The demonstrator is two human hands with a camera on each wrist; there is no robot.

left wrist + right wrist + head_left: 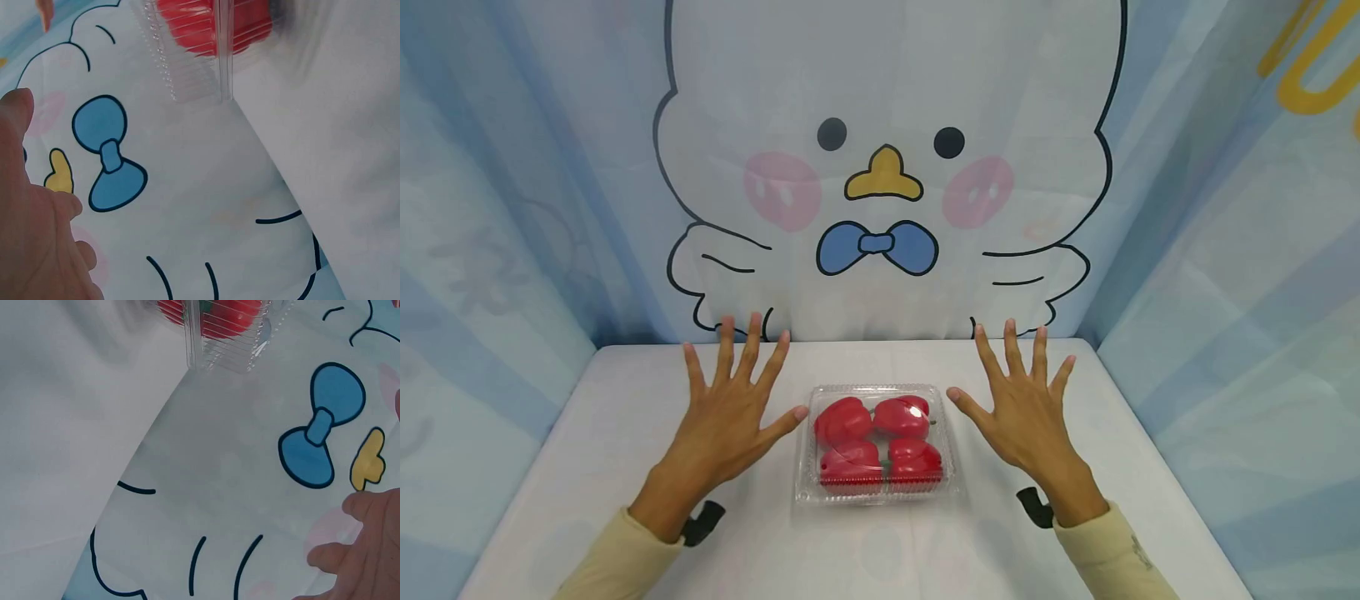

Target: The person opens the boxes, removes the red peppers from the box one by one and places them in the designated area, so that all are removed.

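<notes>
A clear plastic clamshell box [802,479] sits on the white table, its lid down over several red bell peppers [853,462]. To the box's left, my left hand [726,421] is spread with fingers straight, the thumb tip close to the box's upper left side. My right hand [1026,417] is likewise spread on the other side, its thumb pointing toward the box. Neither hand holds anything. The left wrist view shows the box edge [224,56] and part of that hand's palm [37,244]; the right wrist view shows the opposite box edge [194,344].
The white table [880,550] ends at a back curtain [880,300] printed with a cartoon bird and a blue bow tie. Pale blue curtains [1240,292] stand along both sides. Each wrist wears a black strap [703,523] beside a beige sleeve [625,558].
</notes>
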